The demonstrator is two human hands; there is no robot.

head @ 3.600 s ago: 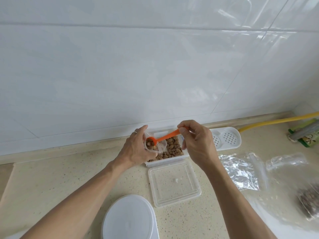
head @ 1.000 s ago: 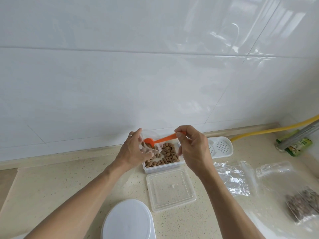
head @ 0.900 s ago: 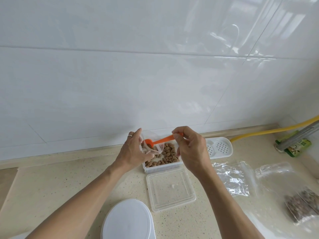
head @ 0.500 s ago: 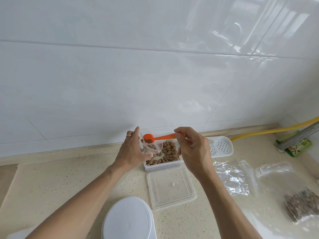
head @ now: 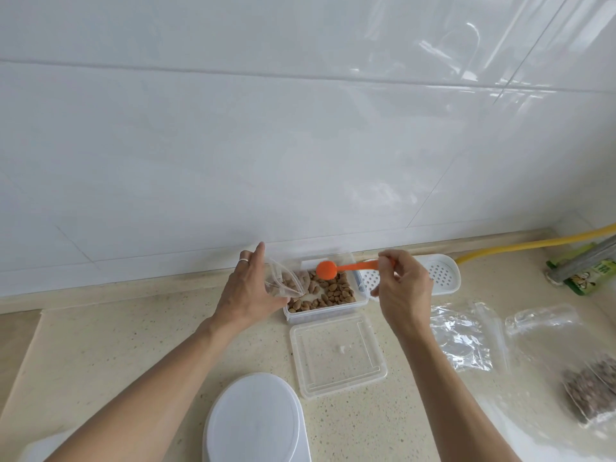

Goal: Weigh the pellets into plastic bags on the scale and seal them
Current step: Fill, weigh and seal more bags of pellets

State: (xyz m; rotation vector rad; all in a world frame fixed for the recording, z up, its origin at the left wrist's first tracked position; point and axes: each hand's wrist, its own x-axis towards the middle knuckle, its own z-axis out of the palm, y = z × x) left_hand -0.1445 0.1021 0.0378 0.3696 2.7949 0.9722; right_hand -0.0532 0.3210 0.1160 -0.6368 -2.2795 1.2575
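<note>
left hand (head: 248,291) grips a small clear bag (head: 283,284) with some pellets in it, held at the left edge of the open pellet tub (head: 325,308); right hand (head: 405,291) pinches the orange scoop (head: 328,270) by its handle, bowl over the pellets (head: 328,293). hands apart. tub lid (head: 338,355) lies just in front, white scale (head: 255,421) nearer, loose bags (head: 461,338) to the right.

Glossy wall tiles (head: 266,145) — speckled stone counter (head: 116,345) — clear plastic bag (head: 283,285).

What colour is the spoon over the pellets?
Orange spoon, clearest in the head view.
</note>
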